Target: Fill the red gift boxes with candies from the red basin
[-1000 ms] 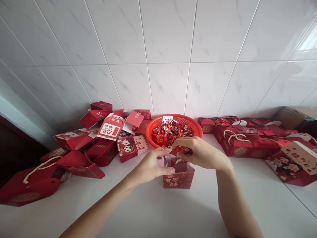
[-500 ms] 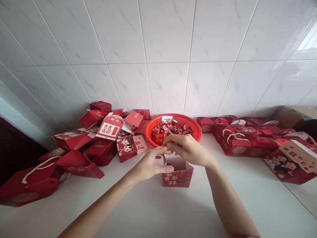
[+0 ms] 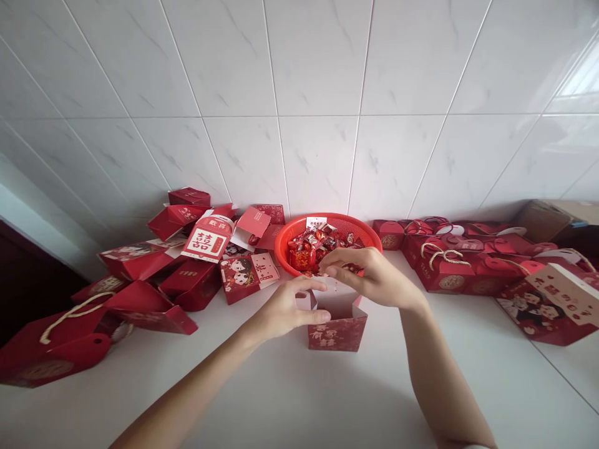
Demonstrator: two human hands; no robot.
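Observation:
An open red gift box point(image 3: 337, 332) with pale lettering stands upright in front of me, its white inside showing. My left hand point(image 3: 291, 312) grips its left side, thumb over the near rim and fingers behind. Over the far part of the opening is my right hand point(image 3: 362, 274), palm down with fingers bent together. Whatever its fingertips hold is hidden. Just behind the box sits a red plastic basket point(image 3: 373, 240) of wrapped candies point(image 3: 322, 240), partly covered by my right hand.
Red gift boxes point(image 3: 189, 285) lie piled at the left, some with rope handles. More boxes point(image 3: 452, 271) stand in rows at the right, beside a tilted printed box point(image 3: 550, 308). A cardboard box point(image 3: 538, 218) is at the far right. The tiled wall point(image 3: 318, 162) rises behind.
My right hand has shifted slightly right and up, uncovering more of the box opening. The left hand keeps its grip on the box.

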